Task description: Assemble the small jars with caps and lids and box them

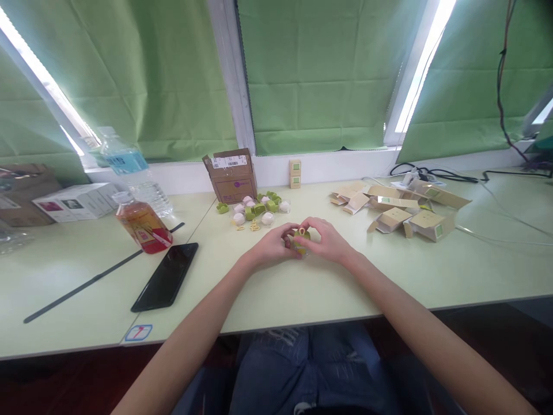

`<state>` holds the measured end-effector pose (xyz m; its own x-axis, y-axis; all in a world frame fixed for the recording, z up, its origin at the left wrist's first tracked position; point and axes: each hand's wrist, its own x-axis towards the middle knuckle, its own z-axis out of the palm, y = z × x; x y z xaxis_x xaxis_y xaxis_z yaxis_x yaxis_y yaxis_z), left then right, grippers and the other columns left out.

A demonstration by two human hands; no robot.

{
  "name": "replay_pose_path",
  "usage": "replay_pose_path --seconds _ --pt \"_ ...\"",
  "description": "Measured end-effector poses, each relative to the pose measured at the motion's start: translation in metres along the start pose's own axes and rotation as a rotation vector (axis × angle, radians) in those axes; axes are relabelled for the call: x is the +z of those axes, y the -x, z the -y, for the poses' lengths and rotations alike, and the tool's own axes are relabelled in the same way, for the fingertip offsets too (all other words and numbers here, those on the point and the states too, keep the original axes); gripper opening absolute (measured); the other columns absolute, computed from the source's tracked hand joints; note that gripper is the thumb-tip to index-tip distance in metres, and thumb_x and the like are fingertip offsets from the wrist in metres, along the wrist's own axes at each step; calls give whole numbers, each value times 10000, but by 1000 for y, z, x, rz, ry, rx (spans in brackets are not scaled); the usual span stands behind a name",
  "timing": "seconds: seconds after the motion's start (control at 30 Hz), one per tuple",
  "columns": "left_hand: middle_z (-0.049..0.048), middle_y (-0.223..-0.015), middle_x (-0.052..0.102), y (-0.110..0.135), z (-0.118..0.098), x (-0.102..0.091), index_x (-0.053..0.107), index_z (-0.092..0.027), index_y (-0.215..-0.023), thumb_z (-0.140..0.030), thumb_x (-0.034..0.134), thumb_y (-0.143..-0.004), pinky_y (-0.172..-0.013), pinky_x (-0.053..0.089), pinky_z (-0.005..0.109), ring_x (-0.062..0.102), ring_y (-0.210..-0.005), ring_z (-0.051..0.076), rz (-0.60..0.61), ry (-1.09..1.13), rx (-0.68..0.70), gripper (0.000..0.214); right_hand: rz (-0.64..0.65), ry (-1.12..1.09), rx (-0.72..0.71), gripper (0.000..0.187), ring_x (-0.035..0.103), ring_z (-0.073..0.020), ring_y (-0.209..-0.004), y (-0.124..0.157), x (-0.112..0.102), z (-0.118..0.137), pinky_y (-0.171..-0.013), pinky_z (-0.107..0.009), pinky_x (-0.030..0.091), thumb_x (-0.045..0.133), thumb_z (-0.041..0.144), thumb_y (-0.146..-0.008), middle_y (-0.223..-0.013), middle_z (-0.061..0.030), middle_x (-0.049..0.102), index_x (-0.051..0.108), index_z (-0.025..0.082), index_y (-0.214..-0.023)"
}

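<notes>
Over the front middle of the table, my left hand [271, 245] and my right hand [329, 241] meet around a small green piece [302, 235] with a yellowish loop on top. The fingers of both hands are closed on it, and they hide much of its shape. Just beyond my left hand lies a cluster of small green flower-shaped pieces [271, 205] and round whitish balls [267, 218], some seeming to sit in clear plastic. Several thin yellow loops [254, 226] lie at the near side of that cluster.
A brown cardboard box [235, 177] and two small stacked boxes [295, 174] stand by the wall. Opened small cartons [393, 203] are heaped at right. At left are a phone [165, 276], a drink bottle [143, 223], a water bottle [138, 173] and a dark strip [93, 280].
</notes>
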<state>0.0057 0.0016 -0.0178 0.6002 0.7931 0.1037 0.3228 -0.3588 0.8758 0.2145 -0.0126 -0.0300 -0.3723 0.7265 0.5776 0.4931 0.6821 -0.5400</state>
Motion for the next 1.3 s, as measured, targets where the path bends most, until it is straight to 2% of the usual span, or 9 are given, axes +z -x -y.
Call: replay_pose_path --seconds 0.17,0.33,0.6,0.7,0.83,0.93,1.1,1.2,1.3 --pt "33 -1015 673 0 1 0 606 -243 -1322 -286 851 -673 -801 502 329 613 -866 191 -6 3 13 695 -25 -14 29 212 630 -212 -889 0 2 -1 -837 -347 467 698 423 -897 -939 -23 694 599 237 -925" --pt "9 -915 645 0 1 1 606 -240 -1313 -312 842 -682 -797 507 329 616 -846 189 -6 15 10 677 -41 -4 8 238 626 -226 -905 0 5 -4 -856 -365 471 751 413 -855 -947 -35 699 609 232 -917" --pt "18 -921 643 1 2 1 602 -228 -1318 -324 851 -685 -730 502 310 593 -787 167 -41 -16 15 687 -47 -64 0 185 631 -219 -931 -1 4 -3 -864 -365 483 680 399 -910 -974 -46 694 629 224 -943" --pt "27 -986 641 -1 8 3 563 -236 -1372 -346 859 -683 -719 505 307 578 -750 144 -107 -38 15 758 -137 -75 19 149 631 -214 -960 -2 2 -3 -880 -364 488 603 364 -959 -989 -53 688 641 221 -976" --pt "18 -1016 636 -7 20 6 573 -246 -1346 -405 866 -674 -745 498 317 565 -739 137 -269 -158 -5 750 -244 -7 37 162 626 -220 -935 -3 1 -6 -870 -378 497 560 336 -980 -945 -62 677 650 218 -915" --pt "12 -985 636 -9 25 5 577 -250 -1341 -461 860 -675 -757 484 324 564 -780 161 -332 -244 -21 753 -205 21 69 175 636 -239 -982 -3 5 -11 -888 -398 513 588 359 -968 -999 -79 682 694 221 -957" --pt "39 -1044 642 -9 25 4 539 -222 -1369 -450 810 -740 -790 482 320 542 -832 170 -274 -239 42 723 -89 -52 172 273 653 -240 -1022 -4 13 -16 -807 -368 547 589 411 -976 -1119 -96 686 735 227 -1113" --pt "46 -1070 645 -9 24 5 540 -216 -1359 -470 802 -749 -765 473 315 513 -800 161 -265 -232 45 711 -52 -90 172 280 655 -225 -1008 -3 14 -17 -766 -339 543 571 417 -988 -1108 -86 696 751 234 -1100" --pt "38 -1031 642 -8 22 6 560 -218 -1335 -528 782 -768 -732 457 308 495 -777 157 -272 -202 32 684 -38 -68 156 269 652 -221 -999 -3 12 -17 -812 -343 529 575 412 -990 -1077 -76 703 761 237 -1076"
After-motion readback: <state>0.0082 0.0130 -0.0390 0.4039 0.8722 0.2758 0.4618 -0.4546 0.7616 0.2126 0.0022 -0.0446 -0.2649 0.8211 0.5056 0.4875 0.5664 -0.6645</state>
